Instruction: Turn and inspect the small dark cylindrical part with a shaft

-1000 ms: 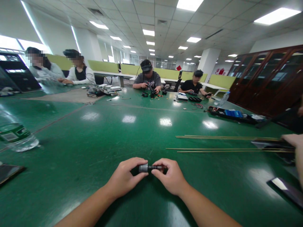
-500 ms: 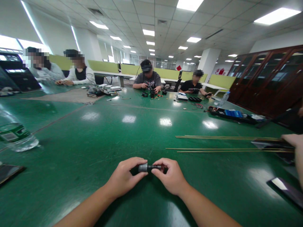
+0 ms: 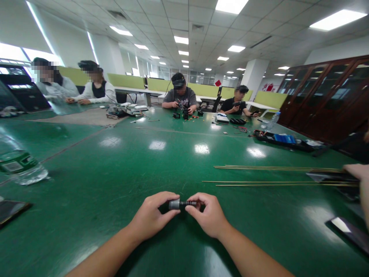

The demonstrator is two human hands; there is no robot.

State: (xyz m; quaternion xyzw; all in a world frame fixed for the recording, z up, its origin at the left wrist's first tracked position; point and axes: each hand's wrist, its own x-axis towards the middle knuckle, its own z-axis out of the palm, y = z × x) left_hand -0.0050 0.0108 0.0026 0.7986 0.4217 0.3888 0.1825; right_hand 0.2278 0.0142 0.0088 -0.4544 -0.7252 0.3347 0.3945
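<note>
A small grey-and-black cylindrical part lies crosswise between my hands, just above the green table. Its wide grey end is pinched between the thumb and fingers of my left hand. The thin, dark, ringed end is gripped by the fingertips of my right hand. Some of that end is hidden behind the right fingers, and its exact kind is too small to make out.
Long thin brass-coloured rods lie to the right, by another person's hand. A phone is near the right edge. A plastic bottle and a dark flat device are at left. Several co-workers sit across.
My hands hold the part in almost the same place. Across the table, the co-worker at the right has raised the dark object in one hand.
</note>
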